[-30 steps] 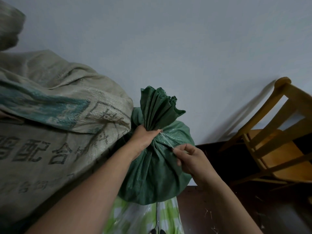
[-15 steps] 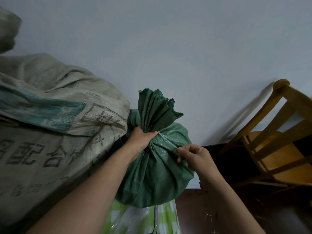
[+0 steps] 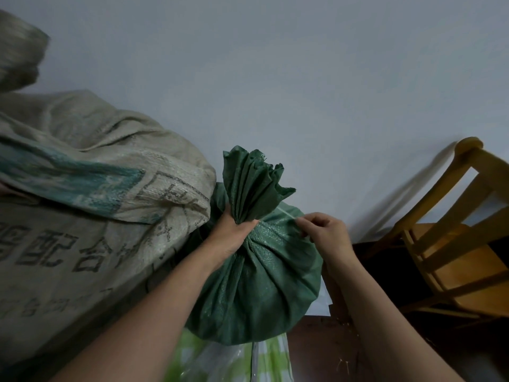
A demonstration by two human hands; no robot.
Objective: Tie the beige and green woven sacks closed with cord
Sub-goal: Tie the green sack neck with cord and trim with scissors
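green sack (image 3: 256, 285) centre, just beside beige sack (image 3: 82, 216) | gathered neck (image 3: 248, 205) upright, left hand (image 3: 234, 235) grasping it | right hand (image 3: 322, 232) just right of neck, pinching pale cord (image 3: 285, 211) | cord lies crosswise to neck; next wrap likely rounds it

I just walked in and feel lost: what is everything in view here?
green sack: one, dark green, centre, mouth gathered
beige sack: one, beige with dark print, left
cord: one, pale, at the green sack's neck
plastic bag: one, green-and-white checked, below the green sack
chair: one, yellow-brown wood, right
grey bundle: one, blurred, top left
wall: one, pale grey, behind
left hand: one, grips the green sack's neck
right hand: one, pinches the cord
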